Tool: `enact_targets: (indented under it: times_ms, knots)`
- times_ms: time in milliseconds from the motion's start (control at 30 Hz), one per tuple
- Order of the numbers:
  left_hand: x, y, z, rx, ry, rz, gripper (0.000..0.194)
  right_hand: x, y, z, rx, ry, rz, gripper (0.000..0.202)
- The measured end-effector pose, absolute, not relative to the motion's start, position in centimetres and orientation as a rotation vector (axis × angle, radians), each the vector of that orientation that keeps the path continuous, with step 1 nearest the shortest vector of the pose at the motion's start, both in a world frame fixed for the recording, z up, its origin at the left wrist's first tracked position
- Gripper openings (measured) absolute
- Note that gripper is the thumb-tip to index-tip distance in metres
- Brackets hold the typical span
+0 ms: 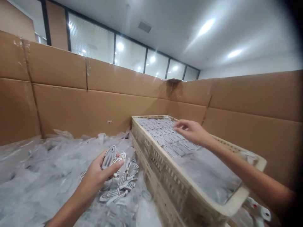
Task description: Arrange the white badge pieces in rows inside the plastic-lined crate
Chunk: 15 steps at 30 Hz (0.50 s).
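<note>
A slotted grey piece (110, 157) stands tilted in the left grip (100, 170), just left of the crate (170, 168); the fingers and thumb are closed on it, and a patterned white piece (122, 156) shows beside the thumb, though whether it is held too cannot be told. Under this hand, also left of the crate, lies a loose pile (118, 192) of similar pieces, at mixed angles.

The right grip (193, 130) hovers over the crate's right side, thumb and fingers bent toward each other near the rows; whether it has anything between the fingertips cannot be told. Inside the crate, the rows of pieces (163, 134) lie flat and close together toward the far end, with clear plastic (208, 173) covering the near part.

A heap of cloudy plastic bags (47, 176) spreads left of the crate. Right of the crate's near corner is a white fitting (260, 211) with a red spot. Cardboard walls (118, 102) rise behind and right of the crate; beyond and above them are windows (131, 52) and ceiling lights (206, 27).
</note>
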<state>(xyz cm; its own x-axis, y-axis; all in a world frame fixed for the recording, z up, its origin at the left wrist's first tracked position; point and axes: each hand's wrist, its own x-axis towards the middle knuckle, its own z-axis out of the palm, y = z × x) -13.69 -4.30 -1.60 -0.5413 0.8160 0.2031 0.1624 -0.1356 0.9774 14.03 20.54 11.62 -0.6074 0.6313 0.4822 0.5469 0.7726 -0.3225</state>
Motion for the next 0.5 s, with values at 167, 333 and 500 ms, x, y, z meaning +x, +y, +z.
enact_targets:
  times_ms: [167, 333, 500]
  knots:
    - [-11.9, -4.7, -1.7, 1.253, 1.763, 1.700, 0.050, 5.7, 10.7, 11.6, -0.237, -2.711, 0.355, 0.027]
    - [-11.4, -4.8, -2.7, 1.332, 1.916, 1.770, 0.055, 1.7, 7.0, 9.8, -0.272, -2.772, 0.350, 0.036]
    - [-11.8, -3.9, -3.8, 1.150, 1.791, 1.801, 0.073, 1.6, 6.7, 8.3, -0.464, -2.594, 0.838, 0.040]
